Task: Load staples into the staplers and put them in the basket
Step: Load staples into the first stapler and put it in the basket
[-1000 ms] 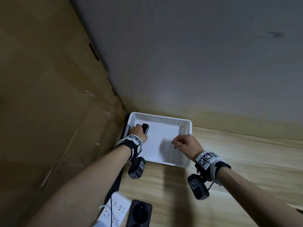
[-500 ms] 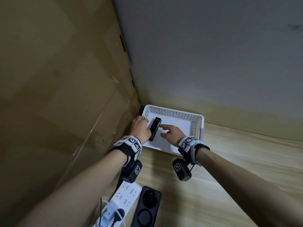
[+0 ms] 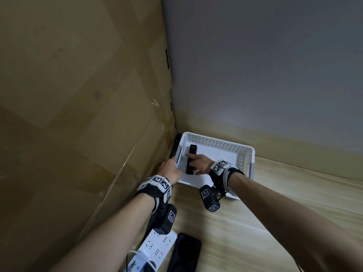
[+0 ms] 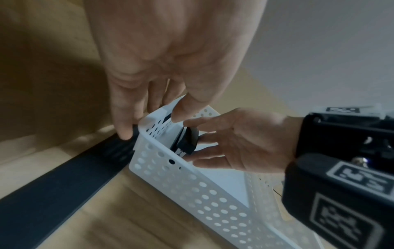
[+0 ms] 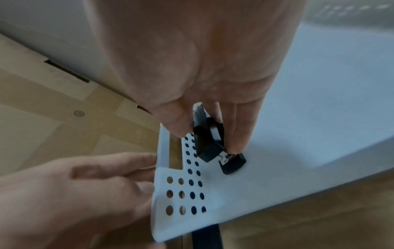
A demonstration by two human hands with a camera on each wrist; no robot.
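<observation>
A white perforated basket [image 3: 243,154] sits in the corner of the wooden table. A black stapler [image 3: 191,154] lies inside it along the left wall. My right hand [image 3: 193,161] reaches in and pinches the stapler [image 5: 204,143] between thumb and fingers; its rear end rests on the basket floor. In the left wrist view the same pinch on the stapler [image 4: 187,141] shows from the side. My left hand [image 3: 171,163] is outside the basket, fingers [image 5: 132,160] straight against the left wall, thumb [image 4: 181,111] by the rim.
A tall cardboard panel [image 3: 78,114] closes the left side and a grey wall [image 3: 255,65] the back. A black strip [image 4: 64,185] runs along the cardboard's foot. A white power strip [image 3: 155,250] and a flat black device [image 3: 186,252] lie near me.
The left hand let go of the stapler and moved outside the basket's left wall. The right hand came across and took hold of the stapler, which now lies lower in the basket.
</observation>
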